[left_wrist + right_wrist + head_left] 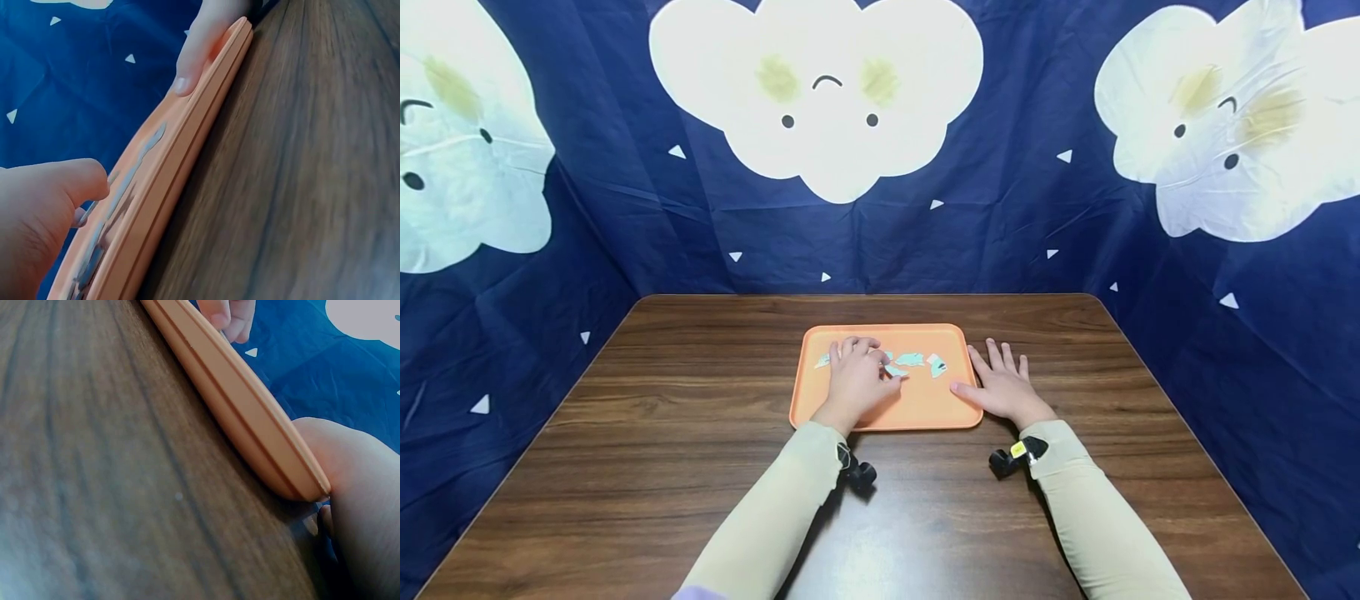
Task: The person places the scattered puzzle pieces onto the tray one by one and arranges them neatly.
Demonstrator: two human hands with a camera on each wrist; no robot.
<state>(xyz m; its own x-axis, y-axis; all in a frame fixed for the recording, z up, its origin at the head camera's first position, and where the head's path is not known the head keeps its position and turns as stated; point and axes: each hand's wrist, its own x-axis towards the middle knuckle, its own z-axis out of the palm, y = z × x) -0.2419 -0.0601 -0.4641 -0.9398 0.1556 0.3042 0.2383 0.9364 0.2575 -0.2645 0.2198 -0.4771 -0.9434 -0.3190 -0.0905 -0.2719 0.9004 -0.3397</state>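
Over the left half of an orange tray (925, 408), my left hand (856, 379) has its fingers bent down. Its thumb and a finger pinch a thin, flat light-blue piece (895, 371), seen nearly edge-on in the left wrist view. My right hand (1003, 390) lies spread at the tray's right side, thumb over the rim and the other fingers outside it. Between the hands lie an irregular light-blue piece (910, 359) and a blue piece with a pink corner and dark mark (938, 367). Another light-blue piece (822, 361) shows left of the left hand, which partly covers the pieces.
The tray rests on a dark wood-grain table (700, 458), toward its far side. A dark blue curtain (1022, 225) with white clouds and small triangles stands around the back and sides. Small black cameras (861, 475) are strapped at both wrists.
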